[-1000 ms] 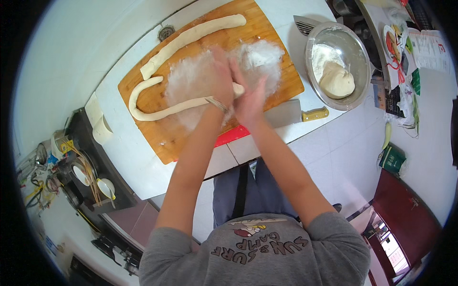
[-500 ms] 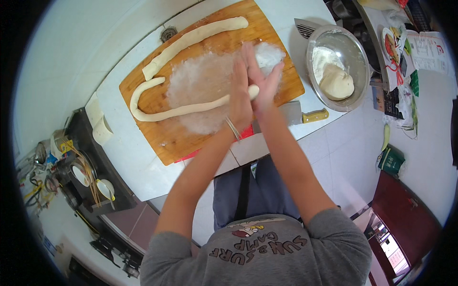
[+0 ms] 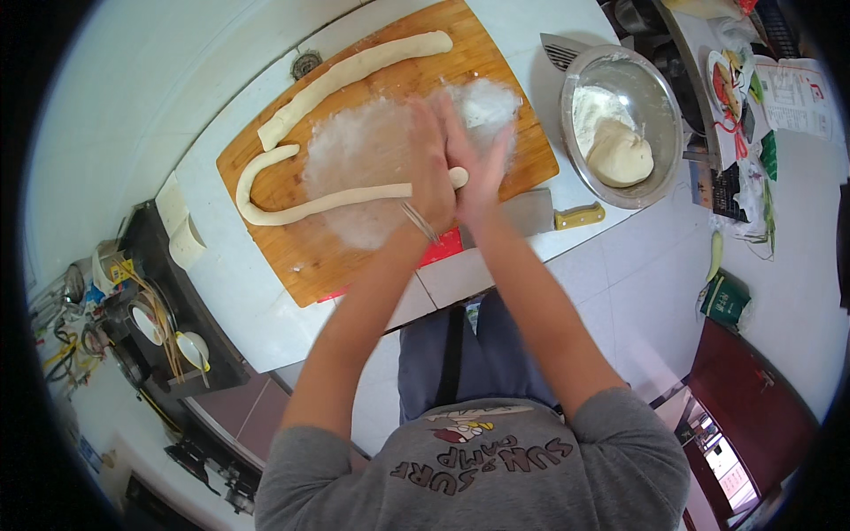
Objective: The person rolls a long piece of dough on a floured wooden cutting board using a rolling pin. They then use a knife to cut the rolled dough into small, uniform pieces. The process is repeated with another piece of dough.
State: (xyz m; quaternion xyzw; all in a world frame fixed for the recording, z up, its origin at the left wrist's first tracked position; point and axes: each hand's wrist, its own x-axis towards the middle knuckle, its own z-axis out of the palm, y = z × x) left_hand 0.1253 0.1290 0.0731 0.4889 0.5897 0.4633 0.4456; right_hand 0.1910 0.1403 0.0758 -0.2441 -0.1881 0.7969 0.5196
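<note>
A long thin dough rope (image 3: 341,202) lies in a hook shape on the floured wooden board (image 3: 282,252). Across its right end sits my left hand (image 3: 431,168), fingers stretched out and pointing away from me. Close beside it my right hand (image 3: 481,173) is also stretched out, thumb apart. The rounded tip of the rope shows between the two hands; the stretch under my left hand is hidden. Motion slightly blurs both hands. At the far side of the board rests a thicker dough strip (image 3: 354,78). Loose flour (image 3: 484,102) is heaped just beyond my right fingers.
Right of the board, a metal bowl (image 3: 668,115) holds flour and a dough ball (image 3: 620,157). A cleaver (image 3: 580,217) lies at the board's near right edge, its handle pointing right. A slotted metal utensil (image 3: 560,51) is behind the bowl. Something red (image 3: 440,248) peeks from under the board.
Both hands have slid a little toward me, and the rope's right end has shifted slightly with them. The whole view has moved slightly too.
</note>
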